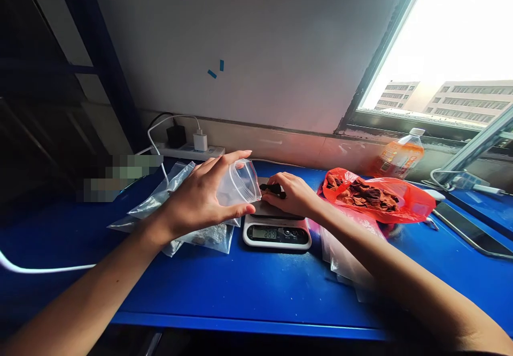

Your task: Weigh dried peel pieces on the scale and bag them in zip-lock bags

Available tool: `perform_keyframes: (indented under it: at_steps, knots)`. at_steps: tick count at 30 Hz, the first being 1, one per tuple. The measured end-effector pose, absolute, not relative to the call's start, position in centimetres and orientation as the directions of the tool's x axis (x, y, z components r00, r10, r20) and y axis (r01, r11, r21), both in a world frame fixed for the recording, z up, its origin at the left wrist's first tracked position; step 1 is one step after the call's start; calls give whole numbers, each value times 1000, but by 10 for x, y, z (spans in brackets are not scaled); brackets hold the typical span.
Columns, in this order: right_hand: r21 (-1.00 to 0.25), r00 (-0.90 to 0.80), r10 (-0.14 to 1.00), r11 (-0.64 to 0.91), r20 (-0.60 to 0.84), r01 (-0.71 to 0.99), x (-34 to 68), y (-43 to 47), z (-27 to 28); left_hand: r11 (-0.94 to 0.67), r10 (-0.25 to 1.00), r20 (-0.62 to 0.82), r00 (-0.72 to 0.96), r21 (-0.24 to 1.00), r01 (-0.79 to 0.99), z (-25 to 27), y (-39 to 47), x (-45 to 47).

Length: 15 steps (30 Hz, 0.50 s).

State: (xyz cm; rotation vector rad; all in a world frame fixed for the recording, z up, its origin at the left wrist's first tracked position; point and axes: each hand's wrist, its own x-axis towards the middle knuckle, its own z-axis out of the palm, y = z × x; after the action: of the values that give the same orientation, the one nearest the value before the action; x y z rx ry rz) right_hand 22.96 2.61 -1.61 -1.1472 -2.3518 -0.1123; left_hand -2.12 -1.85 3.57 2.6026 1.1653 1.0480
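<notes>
My left hand (204, 195) holds a clear zip-lock bag (242, 182), its mouth spread between thumb and fingers and turned toward the scale. On the plate of the white digital kitchen scale (276, 242), my right hand (294, 193) has its fingers closed around dark dried pieces (272, 188), partly hidden by the fingers. The scale's display is lit, with digits that look like 289. To the right, an open red plastic bag (417, 206) holds more brown, wrinkled dried pieces (366, 194).
Filled clear bags (212, 238) lie left of the scale on the blue table (256, 292). Flat plastic bags (348, 254) lie under my right forearm. An orange drink bottle (404, 155), a phone (473, 227), and a power strip (188, 152) with a white charger (200, 141) stand around.
</notes>
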Motion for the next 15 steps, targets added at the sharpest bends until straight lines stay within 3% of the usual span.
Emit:
perform_keyframes:
  at_steps: [7, 11, 15]
  knots:
    - [-189, -508, 671, 684, 540, 704, 229, 28, -18, -709, 682, 555, 477, 341, 617, 34, -19, -20]
    - [-411, -372, 724, 656, 581, 633, 228, 27, -6, -682, 715, 538, 446, 399, 613, 35, -20, -19]
    - [-643, -316, 743, 669, 590, 374, 223, 18, 25, -639, 764, 506, 400, 515, 571, 33, -20, -17]
